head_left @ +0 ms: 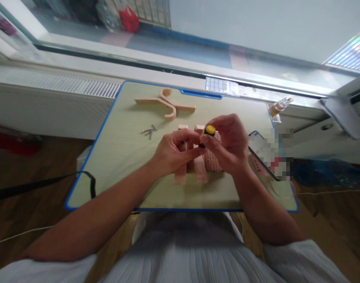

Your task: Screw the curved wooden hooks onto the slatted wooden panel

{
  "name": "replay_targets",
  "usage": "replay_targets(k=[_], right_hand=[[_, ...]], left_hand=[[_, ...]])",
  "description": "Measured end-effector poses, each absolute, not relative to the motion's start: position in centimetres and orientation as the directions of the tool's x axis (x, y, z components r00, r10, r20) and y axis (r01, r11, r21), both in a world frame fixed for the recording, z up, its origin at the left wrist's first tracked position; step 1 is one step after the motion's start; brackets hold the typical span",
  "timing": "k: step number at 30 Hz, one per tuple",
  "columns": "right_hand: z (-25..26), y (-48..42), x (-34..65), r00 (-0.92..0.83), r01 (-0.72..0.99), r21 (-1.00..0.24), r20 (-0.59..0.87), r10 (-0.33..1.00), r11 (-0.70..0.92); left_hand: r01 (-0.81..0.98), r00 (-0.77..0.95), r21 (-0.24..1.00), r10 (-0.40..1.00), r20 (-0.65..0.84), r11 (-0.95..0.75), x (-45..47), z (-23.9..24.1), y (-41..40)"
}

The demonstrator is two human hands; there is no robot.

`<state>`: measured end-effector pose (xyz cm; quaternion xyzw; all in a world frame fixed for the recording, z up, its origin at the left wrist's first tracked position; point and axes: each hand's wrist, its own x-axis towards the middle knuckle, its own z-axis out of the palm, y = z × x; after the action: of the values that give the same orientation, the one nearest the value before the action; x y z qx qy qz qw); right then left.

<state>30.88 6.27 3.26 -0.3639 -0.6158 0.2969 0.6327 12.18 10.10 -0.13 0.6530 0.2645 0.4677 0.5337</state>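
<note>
A short screwdriver (210, 130) with a yellow-and-black handle is held over the middle of the table, its shaft hidden by fingers. My right hand (233, 146) is closed round the handle, its yellow end facing up. The thumb and forefinger of my left hand (177, 148) pinch the black lower part. Below my hands lies a wooden piece with two curved, light strips (180, 175) and a ribbed, slatted section (213, 159) with small dark holes or screw heads. Several silver screws (150, 131) lie in a loose pile left of my hands.
Two hook-shaped wooden pieces (168, 103) rest at the far side of the blue-edged table (118, 157). To the right lies a phone (261, 151), partly blurred out. A clear bottle (281, 105) stands beyond the right corner, near the windowsill. A black strap (91, 182) crosses the left edge.
</note>
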Motion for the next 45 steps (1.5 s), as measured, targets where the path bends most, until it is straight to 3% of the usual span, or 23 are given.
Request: replay_targets(k=[11, 25, 36, 45], right_hand=[[3.7, 5.7, 31.4, 0.029, 0.002, -0.9, 0.435, 0.9, 0.435], [3.0, 6.3, 30.8, 0.094, 0.053, -0.857, 0.516, 0.851, 0.513], [3.5, 5.9, 31.4, 0.027, 0.001, -0.897, 0.442, 0.897, 0.442], [3.1, 6.2, 30.9, 0.073, 0.051, -0.857, 0.516, 0.854, 0.513]], left_hand=[[-0.119, 0.476, 0.968, 0.843, 0.249, -0.219, 12.0, 0.4, 10.2], [-0.145, 0.44, 0.954, 0.847, 0.298, -0.261, 12.2, 0.3, 10.0], [-0.086, 0.508, 0.968, 0.825, 0.248, -0.237, 11.8, 0.8, 10.0], [-0.086, 0.449, 0.957, 0.846, 0.286, -0.278, 12.0, 0.4, 10.0]])
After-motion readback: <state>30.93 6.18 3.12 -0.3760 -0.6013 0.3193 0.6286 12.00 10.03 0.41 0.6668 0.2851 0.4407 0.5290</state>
